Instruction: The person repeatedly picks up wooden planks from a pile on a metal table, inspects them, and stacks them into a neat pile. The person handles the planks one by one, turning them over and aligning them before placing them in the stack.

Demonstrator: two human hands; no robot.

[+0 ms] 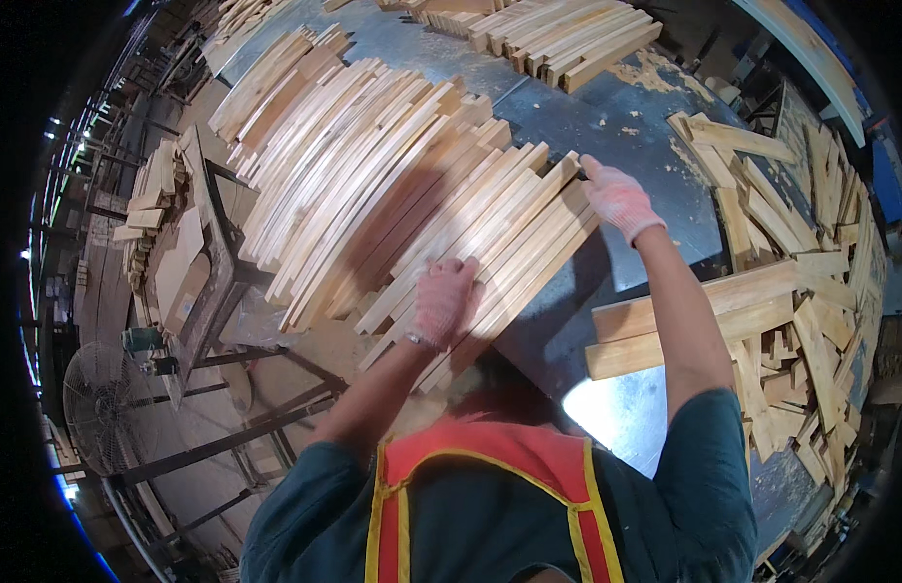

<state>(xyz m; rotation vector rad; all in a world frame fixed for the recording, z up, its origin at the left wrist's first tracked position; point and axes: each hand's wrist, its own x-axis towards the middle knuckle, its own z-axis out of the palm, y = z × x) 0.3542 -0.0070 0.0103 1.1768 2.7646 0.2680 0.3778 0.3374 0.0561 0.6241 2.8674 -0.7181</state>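
A long row of pale wooden strips (364, 165) lies side by side on the dark metal table, their ends uneven. Over the near part of the row, my left hand (445, 299), in a pinkish-white knit glove, is closed with its fingers curled on the strips nearest me. My right hand (621, 199), gloved alike, is closed around the far right ends of the outermost wooden strips (534, 260). Its fingertips press against the end faces; part of its grip is hidden.
Sawdust lies on the metal table (568, 126). Another row of wooden pieces (568, 39) is at the far side. On the right, two thicker boards (694, 316) rest beside a jumbled heap of offcuts (806, 330). A caged fan (106, 394) stands at left near a metal frame (232, 428).
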